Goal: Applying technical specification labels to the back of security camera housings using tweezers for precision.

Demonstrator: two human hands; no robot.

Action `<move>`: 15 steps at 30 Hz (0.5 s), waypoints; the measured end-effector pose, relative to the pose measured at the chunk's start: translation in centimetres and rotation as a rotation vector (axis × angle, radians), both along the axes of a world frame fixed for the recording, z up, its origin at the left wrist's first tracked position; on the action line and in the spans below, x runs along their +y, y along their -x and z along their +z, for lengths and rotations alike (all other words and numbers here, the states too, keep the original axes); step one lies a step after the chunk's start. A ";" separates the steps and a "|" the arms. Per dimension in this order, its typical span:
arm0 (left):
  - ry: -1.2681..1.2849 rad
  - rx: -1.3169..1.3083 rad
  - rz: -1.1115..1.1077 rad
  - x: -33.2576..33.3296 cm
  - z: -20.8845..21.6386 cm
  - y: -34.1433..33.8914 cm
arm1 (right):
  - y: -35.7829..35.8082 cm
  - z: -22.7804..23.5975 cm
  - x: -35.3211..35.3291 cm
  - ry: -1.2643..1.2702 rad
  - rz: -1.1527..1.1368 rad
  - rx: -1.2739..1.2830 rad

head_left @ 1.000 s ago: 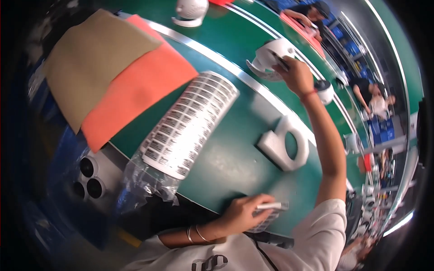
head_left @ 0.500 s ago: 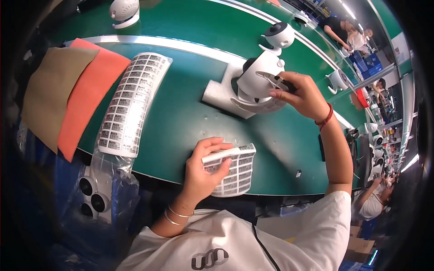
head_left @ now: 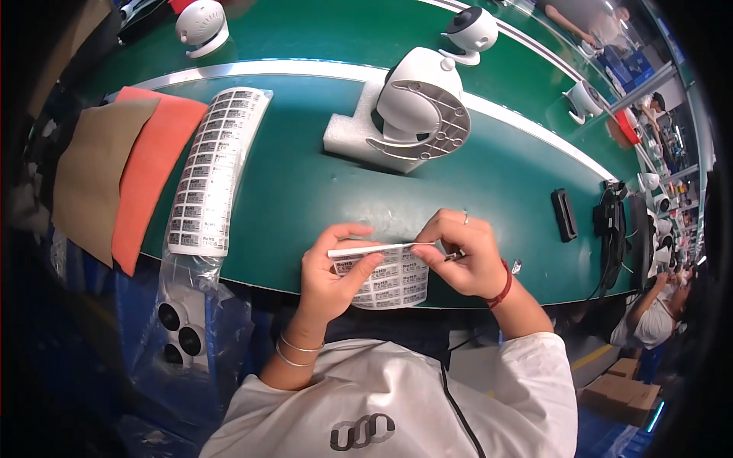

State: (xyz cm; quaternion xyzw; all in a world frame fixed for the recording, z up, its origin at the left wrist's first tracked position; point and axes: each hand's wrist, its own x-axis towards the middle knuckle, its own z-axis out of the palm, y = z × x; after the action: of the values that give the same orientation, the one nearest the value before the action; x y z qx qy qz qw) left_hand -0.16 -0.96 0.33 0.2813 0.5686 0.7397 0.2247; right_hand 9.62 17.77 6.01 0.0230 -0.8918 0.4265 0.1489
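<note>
A folded sheet of printed labels is in front of me at the table's near edge. My left hand grips its left side, thumb over the labels. At the sheet's upper right corner, my right hand has its fingers pinched together, with a slim dark tool, apparently tweezers, partly hidden in its grasp. Beyond my hands, a white round-headed camera lies tilted on a white foam block. The grey ribbed underside of its base faces me, and neither hand touches it.
To the left lie a long stack of label sheets, an orange sheet and a brown sheet. More white cameras stand past the pale strip. A black oblong item and dark cables lie right.
My right hand has come away from the white camera, down to the label sheet. The camera's base now shows more of its underside. My left hand still holds the sheet.
</note>
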 end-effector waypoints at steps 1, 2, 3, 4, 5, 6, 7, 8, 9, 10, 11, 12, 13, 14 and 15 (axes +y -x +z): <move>0.003 0.003 -0.005 0.1 0.1 0.0 | 0.0 -0.2 -0.3 0.057 -0.018 0.012; -0.034 -0.049 -0.015 0.3 0.2 0.0 | -0.1 -0.5 -0.4 0.114 -0.035 0.024; -0.071 -0.102 -0.025 0.4 0.2 0.0 | -0.2 -1.1 -0.5 0.144 -0.028 0.019; -0.069 -0.101 -0.029 0.4 0.2 0.0 | -0.3 -1.0 -0.6 0.146 -0.031 0.021; -0.061 -0.095 -0.026 0.4 0.2 0.1 | -0.3 -0.7 -0.7 0.148 -0.079 0.005; -0.054 -0.090 -0.023 0.4 0.2 0.1 | -0.4 -0.5 -0.8 0.150 -0.127 -0.011; -0.045 -0.085 -0.014 0.2 0.2 0.1 | -0.5 -0.4 -0.8 0.154 -0.171 0.020; -0.043 -0.084 -0.014 0.3 0.1 0.1 | -0.9 -0.3 -0.5 0.156 -0.218 0.051; -0.039 -0.048 0.024 0.4 0.0 0.0 | -1.4 -3.3 0.8 0.136 -0.277 0.278; -0.034 -0.015 0.064 0.5 -0.1 -0.1 | -1.8 -2.6 0.6 0.160 -0.431 0.245; -0.030 -0.015 0.067 0.5 -0.1 -0.1 | -1.8 -2.3 1.1 -0.096 -0.459 0.319; -0.022 -0.009 0.083 0.5 0.0 -0.1 | -2.0 -2.0 1.8 -0.353 -0.480 0.390; -0.018 -0.005 0.089 0.6 0.1 -0.1 | -3.1 -1.6 2.0 -0.431 -0.491 0.314; -0.016 -0.004 0.090 0.6 0.0 -0.1 | -4.4 -1.7 1.9 -0.232 -0.499 0.197; -0.014 0.008 0.085 0.6 0.0 0.0 | -5.4 -1.8 1.7 -0.032 -0.502 0.080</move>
State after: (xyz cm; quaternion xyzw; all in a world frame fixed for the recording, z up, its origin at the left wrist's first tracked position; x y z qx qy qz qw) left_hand -0.12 -0.33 0.30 0.2616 0.5758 0.7512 0.1889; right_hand 15.00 19.46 4.21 -0.1799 -0.8697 0.3606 0.2851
